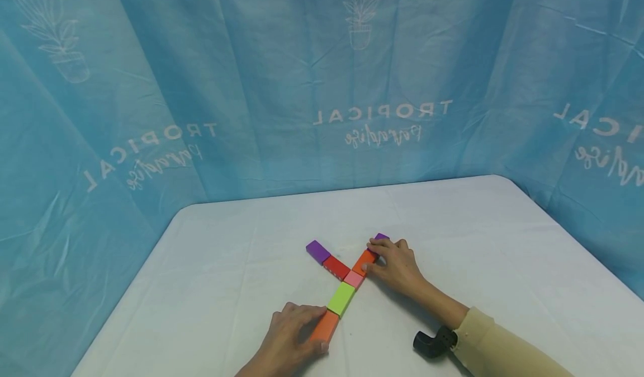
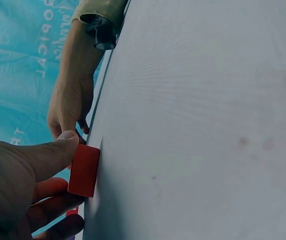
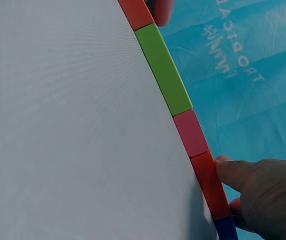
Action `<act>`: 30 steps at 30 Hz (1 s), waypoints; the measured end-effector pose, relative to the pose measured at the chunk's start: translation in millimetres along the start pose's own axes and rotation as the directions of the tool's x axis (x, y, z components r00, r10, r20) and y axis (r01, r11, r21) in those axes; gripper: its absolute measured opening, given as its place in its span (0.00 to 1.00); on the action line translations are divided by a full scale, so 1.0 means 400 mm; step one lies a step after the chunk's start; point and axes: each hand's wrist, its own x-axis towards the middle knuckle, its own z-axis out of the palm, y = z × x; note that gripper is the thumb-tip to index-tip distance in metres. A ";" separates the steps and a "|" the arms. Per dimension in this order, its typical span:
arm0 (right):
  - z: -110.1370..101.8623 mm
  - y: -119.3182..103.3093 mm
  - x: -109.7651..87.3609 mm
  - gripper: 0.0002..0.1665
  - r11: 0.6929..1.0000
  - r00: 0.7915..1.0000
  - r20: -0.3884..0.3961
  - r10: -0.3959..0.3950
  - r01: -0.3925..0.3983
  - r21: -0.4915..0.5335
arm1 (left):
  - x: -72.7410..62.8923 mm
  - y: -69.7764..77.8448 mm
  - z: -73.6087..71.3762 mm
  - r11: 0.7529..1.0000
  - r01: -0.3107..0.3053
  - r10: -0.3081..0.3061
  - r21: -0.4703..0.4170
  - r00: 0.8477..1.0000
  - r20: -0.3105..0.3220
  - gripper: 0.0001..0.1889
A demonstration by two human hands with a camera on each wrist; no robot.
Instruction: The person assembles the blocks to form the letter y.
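Coloured blocks lie on the white table in a Y shape. Its stem holds a near orange block point(image 1: 325, 328), a lime green block point(image 1: 341, 299) and a pink block point(image 1: 354, 279). One branch has a red block point(image 1: 336, 267) and a purple block point(image 1: 318, 251); the other has a far orange block point(image 3: 211, 186) and a second purple block point(image 1: 382, 236). My left hand point(image 1: 292, 332) grips the near orange block between thumb and fingers. My right hand point(image 1: 397, 265) holds the far orange block, its thumb at the side and fingers by the second purple block, partly hiding both.
The white table point(image 1: 226, 265) has rounded far corners. Behind it hangs a blue curtain point(image 1: 282, 86) with mirrored lettering. A black curved device point(image 1: 435, 342) sits on the right wrist, by the beige sleeve point(image 1: 503, 343).
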 end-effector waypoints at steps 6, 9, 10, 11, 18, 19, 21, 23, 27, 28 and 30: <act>0.003 0.001 -0.001 0.32 1.000 1.000 0.002 0.003 -0.003 0.003 | 0.002 0.003 0.001 1.000 0.016 -0.016 -0.001 1.000 0.008 0.30; 0.003 0.001 0.000 0.32 1.000 1.000 0.002 0.004 -0.004 0.003 | 0.002 0.003 0.000 1.000 0.017 -0.017 -0.010 1.000 0.013 0.30; 0.003 0.001 0.000 0.32 1.000 1.000 0.000 0.003 -0.003 0.004 | 0.002 0.003 -0.001 1.000 0.018 -0.017 -0.013 1.000 0.015 0.30; 0.002 0.001 0.000 0.32 1.000 1.000 -0.001 0.003 -0.003 0.006 | 0.002 0.003 -0.001 1.000 0.016 -0.016 -0.014 1.000 0.014 0.30; -0.003 -0.001 -0.001 0.32 1.000 1.000 -0.002 -0.001 0.002 0.014 | 0.001 0.001 -0.005 1.000 -0.026 0.026 -0.007 1.000 -0.016 0.31; -0.003 -0.001 -0.001 0.32 1.000 1.000 -0.001 -0.003 0.003 0.014 | 0.000 0.001 -0.006 0.999 -0.036 0.036 -0.006 0.999 -0.025 0.31; -0.005 0.000 -0.002 0.32 1.000 1.000 -0.001 -0.004 0.004 0.015 | -0.001 0.000 -0.010 0.999 -0.051 0.051 -0.010 0.998 -0.042 0.31; -0.005 0.000 -0.001 0.32 1.000 1.000 0.002 0.000 0.000 0.018 | 0.000 -0.001 -0.018 0.999 -0.046 0.045 -0.027 0.998 -0.054 0.31; -0.007 0.000 0.002 0.32 0.999 1.000 0.015 0.023 -0.023 0.036 | 0.014 -0.004 -0.041 0.998 -0.027 0.020 -0.057 0.994 -0.111 0.28; -0.008 0.001 0.003 0.32 0.999 0.999 0.022 0.027 -0.027 0.044 | 0.019 -0.004 -0.047 0.998 -0.020 0.012 -0.062 0.992 -0.127 0.27; -0.013 0.002 0.005 0.32 0.997 0.999 0.032 0.029 -0.031 0.076 | 0.030 -0.003 -0.060 0.998 -0.008 -0.003 -0.064 0.986 -0.167 0.25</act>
